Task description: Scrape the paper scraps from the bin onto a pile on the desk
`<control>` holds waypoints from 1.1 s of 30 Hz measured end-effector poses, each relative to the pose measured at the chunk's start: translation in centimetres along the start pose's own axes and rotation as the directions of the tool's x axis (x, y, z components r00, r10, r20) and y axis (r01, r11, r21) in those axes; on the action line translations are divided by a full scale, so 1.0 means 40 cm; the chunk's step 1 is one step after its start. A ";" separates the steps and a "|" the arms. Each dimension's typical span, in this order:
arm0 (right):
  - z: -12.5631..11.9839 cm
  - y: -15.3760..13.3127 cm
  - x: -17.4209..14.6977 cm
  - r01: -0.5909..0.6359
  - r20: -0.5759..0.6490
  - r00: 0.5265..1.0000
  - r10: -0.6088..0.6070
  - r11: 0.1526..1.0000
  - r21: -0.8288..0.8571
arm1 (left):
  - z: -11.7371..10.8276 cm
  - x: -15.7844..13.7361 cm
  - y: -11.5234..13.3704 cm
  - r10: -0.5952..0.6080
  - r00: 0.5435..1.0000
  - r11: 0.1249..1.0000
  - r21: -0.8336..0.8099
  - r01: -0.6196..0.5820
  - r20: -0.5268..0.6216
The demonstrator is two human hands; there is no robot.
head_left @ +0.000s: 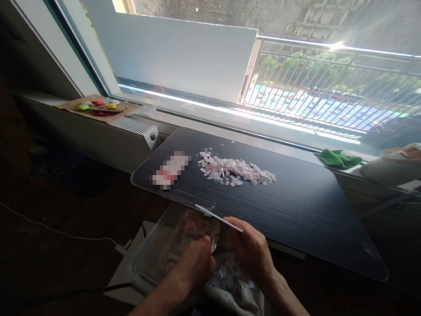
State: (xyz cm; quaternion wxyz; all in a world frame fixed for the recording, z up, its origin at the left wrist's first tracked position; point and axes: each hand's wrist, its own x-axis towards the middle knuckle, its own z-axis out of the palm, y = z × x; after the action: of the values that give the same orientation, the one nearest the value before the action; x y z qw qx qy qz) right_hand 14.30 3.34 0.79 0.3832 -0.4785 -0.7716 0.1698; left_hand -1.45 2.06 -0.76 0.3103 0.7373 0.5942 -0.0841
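Note:
My right hand (pixel 251 245) is closed on a thin, straight white strip (pixel 219 218), which looks like a flat piece seen nearly edge-on. It slants up and left to the near edge of the dark table. My left hand (pixel 197 259) is closed in a fist beside it, lower down. Crinkled clear plastic (pixel 196 227) shows just above that fist; whether the fingers grip it is hidden. Below both hands is a clear plastic bin (pixel 140 259) with loose paper scraps (pixel 226 270) near it. On the table lies a heap of small cut paper pieces (pixel 233 169).
The dark table (pixel 305 206) stands against the window ledge. A blurred pink-and-red item (pixel 171 171) lies at its left end. Beyond are a radiator (pixel 138 131), cardboard with coloured lumps (pixel 121 113) and a green cloth (pixel 338 158). A white cable (pixel 66 230) crosses the floor.

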 end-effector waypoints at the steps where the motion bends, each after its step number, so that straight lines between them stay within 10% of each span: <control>1: -0.005 0.006 -0.004 -0.021 -0.027 0.999 0.020 1.000 -0.023 | 0.001 0.001 -0.001 -0.018 1.000 1.000 0.001 0.018 0.010; 20: -0.011 -0.018 -0.022 0.006 -0.011 1.000 -0.006 0.999 -0.032 | -0.001 -0.003 -0.004 -0.021 1.000 1.000 -0.010 0.021 -0.001; 25: -0.055 0.051 -0.017 -0.241 -0.238 0.949 0.207 0.963 -0.121 | -0.003 -0.002 -0.004 -0.050 0.998 0.999 0.003 0.050 0.040; 30: -0.103 0.140 0.056 -0.484 -0.431 0.802 0.413 0.873 -0.065 | -0.003 -0.010 -0.008 -0.051 0.998 0.999 0.017 0.050 0.027; 33: -0.115 0.151 0.095 -0.477 -0.403 0.822 0.403 0.873 -0.101 | -0.004 -0.023 -0.010 -0.059 0.998 0.997 0.048 0.058 0.015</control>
State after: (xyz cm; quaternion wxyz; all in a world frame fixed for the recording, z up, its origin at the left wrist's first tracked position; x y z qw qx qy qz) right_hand 20.49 9.09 1.61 0.4220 -0.7029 -0.5664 0.0836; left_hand -2.13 1.45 -0.32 0.2950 0.7260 0.6108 -0.1134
